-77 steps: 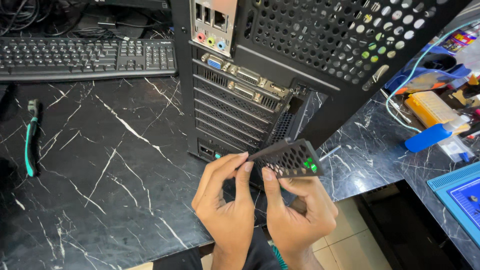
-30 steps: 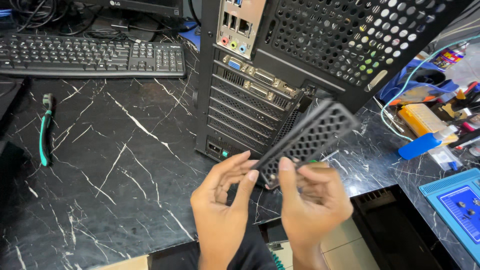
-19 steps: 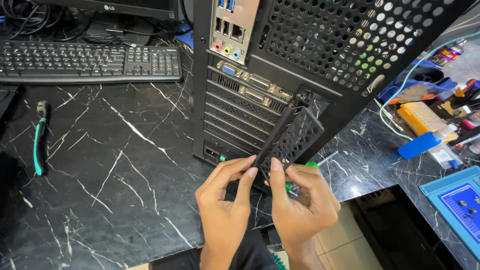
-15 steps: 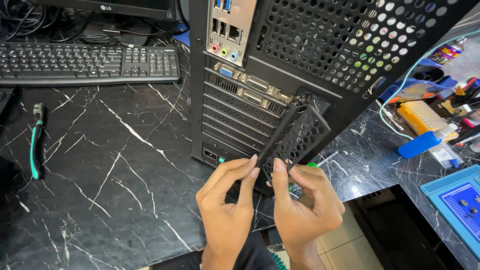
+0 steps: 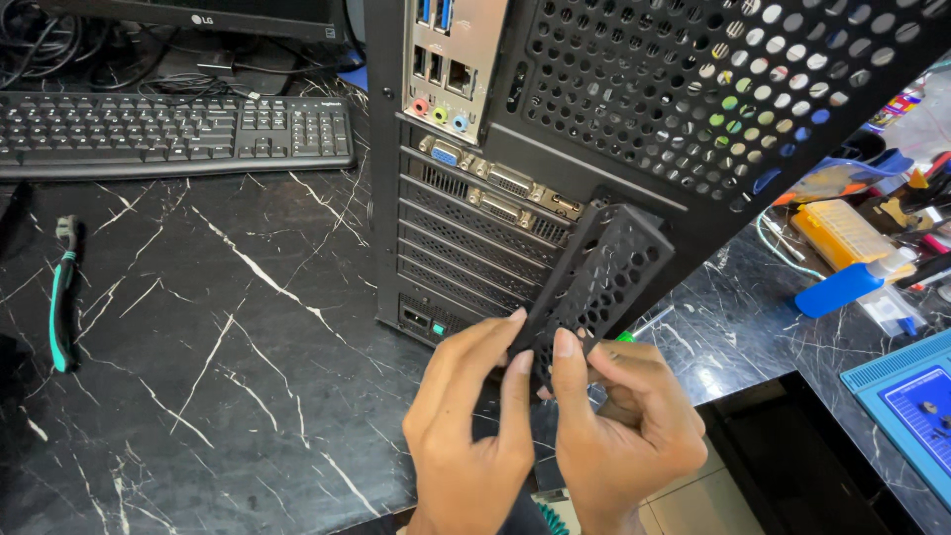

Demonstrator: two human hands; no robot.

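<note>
Meanwhile the perforated black metal cover [image 5: 604, 277] had tilted upright against the computer case [image 5: 634, 109], left hand [image 5: 475, 426] and right hand [image 5: 624, 426] fingers pinching its lower end above the marbled counter [image 5: 198, 327].

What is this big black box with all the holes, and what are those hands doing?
You are looking down through a camera worn on a person's head. The black box is a computer case, seen from its back, standing on a black marble table. The left hand and right hand together hold a black perforated metal cover beside the case's rear slots. A keyboard lies behind, green-handled pliers to the left, and a blue mat to the right.
</note>
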